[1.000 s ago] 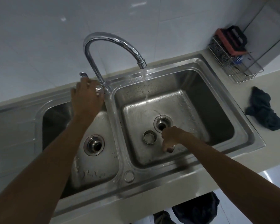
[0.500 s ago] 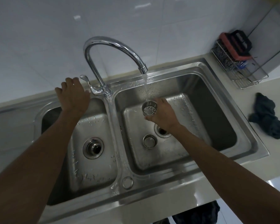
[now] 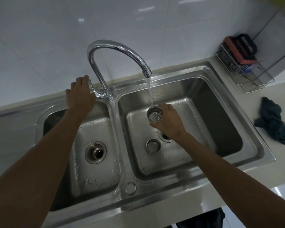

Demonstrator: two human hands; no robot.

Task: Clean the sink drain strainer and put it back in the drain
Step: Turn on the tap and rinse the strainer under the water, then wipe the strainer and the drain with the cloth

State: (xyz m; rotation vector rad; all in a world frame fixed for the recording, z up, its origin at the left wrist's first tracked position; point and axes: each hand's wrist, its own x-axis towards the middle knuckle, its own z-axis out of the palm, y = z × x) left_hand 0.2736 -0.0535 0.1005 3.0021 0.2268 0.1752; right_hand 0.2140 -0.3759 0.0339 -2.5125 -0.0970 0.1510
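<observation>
My right hand (image 3: 169, 122) grips a perforated steel strainer basket (image 3: 154, 114) and holds it tilted under the running water from the chrome faucet (image 3: 115, 51), above the right basin (image 3: 204, 112). The right basin's drain (image 3: 165, 137) is partly hidden under my wrist. A small round steel cap (image 3: 153, 145) lies on the basin floor beside that drain. My left hand (image 3: 80, 96) rests on the faucet's lever handle (image 3: 93, 88), fingers over it.
The left basin (image 3: 95, 129) has its own drain (image 3: 95, 152) with a fitting in it. A wire rack (image 3: 243, 71) with a sponge and brush stands at the back right. A dark cloth (image 3: 273, 122) lies on the counter at the right.
My right hand lifted the strainer from the basin floor up under the water stream. My left hand slid off the handle to the sink's rim, then back onto the handle.
</observation>
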